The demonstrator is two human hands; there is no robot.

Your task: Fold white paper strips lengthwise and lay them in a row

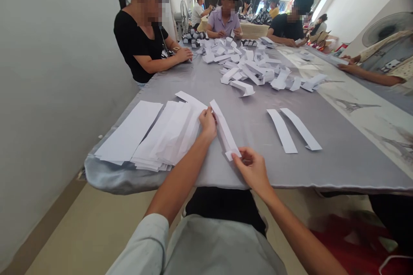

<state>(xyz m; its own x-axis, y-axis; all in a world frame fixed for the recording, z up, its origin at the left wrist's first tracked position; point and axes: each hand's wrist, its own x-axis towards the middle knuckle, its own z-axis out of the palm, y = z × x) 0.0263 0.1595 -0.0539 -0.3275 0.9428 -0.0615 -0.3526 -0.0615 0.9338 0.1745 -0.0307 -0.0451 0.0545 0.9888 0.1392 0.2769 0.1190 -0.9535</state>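
My right hand (253,168) pinches the near end of a long white paper strip (224,129), where a small fold (231,154) shows. The strip lies flat on the grey cloth. My left hand (208,123) rests on the right end of a loose stack of white paper strips (161,135), its fingers just beside the held strip. Its fingertips touch the paper, but the stack hides whether they grip anything. A wider pile of white sheets (129,131) lies to the left of the stack.
Two single strips (282,131) lie to the right on the grey-covered table (338,159). Folded white paper pieces (245,64) form a heap farther on. Several seated people work around the table, one at the left (138,38). A wall (58,94) runs along the left side.
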